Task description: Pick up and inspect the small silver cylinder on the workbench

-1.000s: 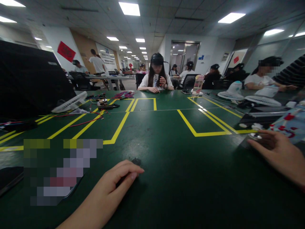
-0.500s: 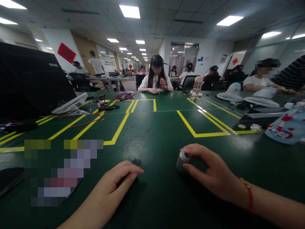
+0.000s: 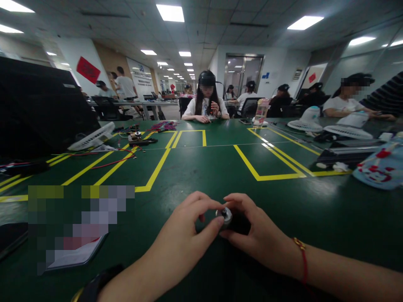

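A small cylindrical motor (image 3: 225, 216) with a silvery end and a dark body lies between my two hands on the green table (image 3: 201, 167). My right hand (image 3: 255, 233) wraps round its dark body from the right; a red string sits on that wrist. My left hand (image 3: 185, 235) has come in from the left, with thumb and fingertips pinched at the motor's silvery end. Both hands hover low over the near middle of the table.
Yellow tape lines (image 3: 157, 167) mark boxes on the table. A phone-like flat thing (image 3: 75, 256) lies near left, a white fan grille (image 3: 92, 136) and red wires (image 3: 110, 161) farther left, a patterned pouch (image 3: 378, 167) and fan parts (image 3: 346, 132) right. Other people sit across the table.
My right hand brought the motor from the right side to the middle. My left hand left the small dark thing on the table and moved right onto the motor's end.
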Demonstrator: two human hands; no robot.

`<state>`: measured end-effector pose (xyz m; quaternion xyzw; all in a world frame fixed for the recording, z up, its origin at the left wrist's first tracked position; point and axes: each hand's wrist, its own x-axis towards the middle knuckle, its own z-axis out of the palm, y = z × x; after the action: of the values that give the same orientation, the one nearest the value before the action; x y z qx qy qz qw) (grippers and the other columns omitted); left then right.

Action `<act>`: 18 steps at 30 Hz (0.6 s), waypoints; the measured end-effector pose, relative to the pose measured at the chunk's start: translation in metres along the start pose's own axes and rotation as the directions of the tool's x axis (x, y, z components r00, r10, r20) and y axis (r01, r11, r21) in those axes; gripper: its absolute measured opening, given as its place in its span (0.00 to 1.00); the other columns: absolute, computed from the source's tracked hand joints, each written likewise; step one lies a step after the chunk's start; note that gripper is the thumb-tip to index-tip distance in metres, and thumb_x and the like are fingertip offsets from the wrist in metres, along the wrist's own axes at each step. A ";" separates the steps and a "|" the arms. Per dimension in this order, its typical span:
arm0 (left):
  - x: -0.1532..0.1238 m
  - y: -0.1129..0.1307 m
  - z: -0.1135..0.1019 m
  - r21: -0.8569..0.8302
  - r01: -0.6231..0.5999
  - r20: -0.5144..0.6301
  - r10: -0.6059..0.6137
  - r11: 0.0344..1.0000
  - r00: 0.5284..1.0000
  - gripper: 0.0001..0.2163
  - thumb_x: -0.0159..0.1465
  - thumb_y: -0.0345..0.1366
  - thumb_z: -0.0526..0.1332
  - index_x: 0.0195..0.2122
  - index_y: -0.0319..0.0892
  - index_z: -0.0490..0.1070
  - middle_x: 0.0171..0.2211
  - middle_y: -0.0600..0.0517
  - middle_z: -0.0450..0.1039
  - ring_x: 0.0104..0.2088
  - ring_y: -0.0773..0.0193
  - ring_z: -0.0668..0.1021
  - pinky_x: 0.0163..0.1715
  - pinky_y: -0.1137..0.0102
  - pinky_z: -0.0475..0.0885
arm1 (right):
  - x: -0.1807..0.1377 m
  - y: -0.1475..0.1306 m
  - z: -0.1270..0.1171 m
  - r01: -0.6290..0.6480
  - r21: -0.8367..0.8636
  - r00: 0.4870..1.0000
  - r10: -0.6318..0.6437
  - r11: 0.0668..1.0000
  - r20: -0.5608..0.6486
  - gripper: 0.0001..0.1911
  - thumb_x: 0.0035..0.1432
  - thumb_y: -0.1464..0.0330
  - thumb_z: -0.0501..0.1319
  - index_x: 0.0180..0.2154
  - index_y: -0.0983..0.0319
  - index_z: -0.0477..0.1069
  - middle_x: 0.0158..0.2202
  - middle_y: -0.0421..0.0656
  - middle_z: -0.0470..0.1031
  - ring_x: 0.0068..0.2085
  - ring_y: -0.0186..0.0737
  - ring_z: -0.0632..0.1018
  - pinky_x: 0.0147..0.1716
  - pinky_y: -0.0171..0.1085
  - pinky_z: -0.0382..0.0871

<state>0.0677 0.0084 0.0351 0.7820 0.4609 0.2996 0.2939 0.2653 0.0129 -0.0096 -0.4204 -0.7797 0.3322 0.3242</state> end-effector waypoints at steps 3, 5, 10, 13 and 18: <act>0.010 0.007 0.000 -0.003 -0.011 -0.043 0.011 1.000 0.999 0.07 0.64 0.32 0.61 0.38 0.48 0.78 0.36 0.54 0.72 0.35 0.62 0.74 0.34 0.70 0.68 | 0.002 -0.004 -0.003 -0.001 0.027 1.000 0.000 1.000 0.028 0.28 0.53 0.68 0.63 0.54 0.58 0.57 0.48 0.43 0.71 0.48 0.32 0.74 0.49 0.36 0.69; 0.011 0.004 -0.004 -0.006 -0.002 -0.096 0.001 1.000 0.995 0.06 0.64 0.35 0.61 0.36 0.48 0.79 0.34 0.55 0.72 0.34 0.62 0.74 0.34 0.69 0.68 | 0.001 -0.007 -0.006 0.002 0.011 0.999 -0.002 1.000 0.046 0.26 0.53 0.68 0.63 0.53 0.58 0.58 0.48 0.43 0.71 0.47 0.33 0.74 0.47 0.35 0.69; 0.002 -0.017 -0.008 0.029 0.075 -0.051 -0.073 0.997 0.996 0.06 0.61 0.37 0.64 0.37 0.51 0.81 0.35 0.54 0.73 0.37 0.60 0.76 0.38 0.67 0.70 | -0.004 -0.007 -0.015 -0.017 -0.087 0.999 0.021 0.996 0.045 0.21 0.54 0.67 0.61 0.50 0.58 0.63 0.44 0.41 0.71 0.42 0.32 0.74 0.41 0.33 0.69; -0.003 -0.029 0.004 0.167 0.039 0.042 -0.046 0.985 0.998 0.08 0.61 0.36 0.65 0.39 0.54 0.82 0.37 0.53 0.74 0.40 0.57 0.75 0.40 0.64 0.70 | -0.006 -0.002 -0.014 -0.011 -0.115 1.000 0.013 0.993 0.018 0.26 0.53 0.67 0.62 0.54 0.57 0.60 0.46 0.41 0.70 0.43 0.32 0.73 0.43 0.34 0.69; -0.005 -0.032 0.020 0.313 0.006 0.064 -0.027 0.950 0.998 0.10 0.62 0.36 0.64 0.42 0.58 0.80 0.37 0.52 0.73 0.39 0.55 0.75 0.37 0.63 0.69 | -0.007 -0.002 -0.007 0.036 -0.155 0.999 -0.031 0.987 0.036 0.30 0.54 0.69 0.61 0.57 0.53 0.57 0.51 0.40 0.68 0.48 0.33 0.72 0.49 0.36 0.68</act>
<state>0.0629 0.0133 -0.0025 0.8244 0.4988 0.1940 0.1842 0.2730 0.0079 -0.0053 -0.4256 -0.8156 0.2718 0.2825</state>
